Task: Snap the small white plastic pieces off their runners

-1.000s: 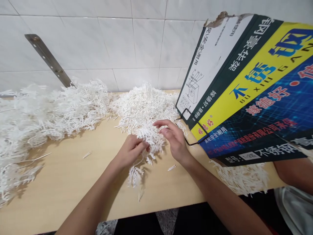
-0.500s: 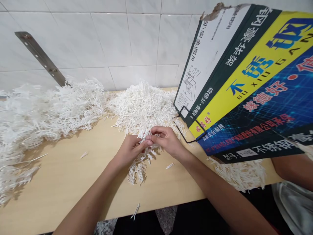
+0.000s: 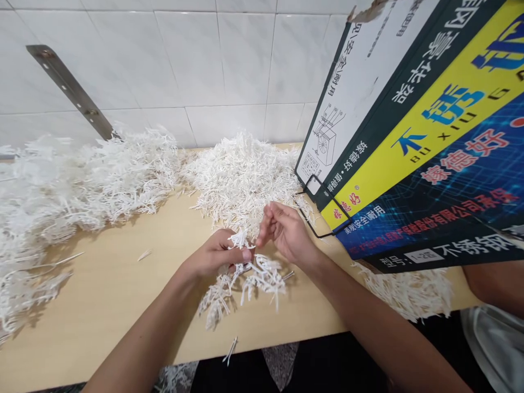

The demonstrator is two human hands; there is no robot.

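Note:
My left hand (image 3: 223,254) is closed, thumb over fingers, on a cluster of white branched plastic pieces (image 3: 240,238) that pokes out above the thumb. More branched white strands (image 3: 266,275) hang or lie just below that hand, over the table. My right hand (image 3: 289,232) is raised close to its right, fingers loosely curled and parted, with nothing clear between them. Its lower fingertips come near the cluster. Behind both hands rises a heap of small white plastic sticks (image 3: 245,169), spreading toward them.
A larger bank of tangled white branched pieces (image 3: 102,174) covers the table's left. A printed cardboard box (image 3: 409,136) leans at the right, by a black wire frame (image 3: 313,207). Another person's arm (image 3: 491,286) shows beyond it. Loose sticks (image 3: 230,351) lie near the front edge.
My right hand has drawn away from the left, and its fingers have loosened. More white strands now show below my left hand. The view has shifted slightly.

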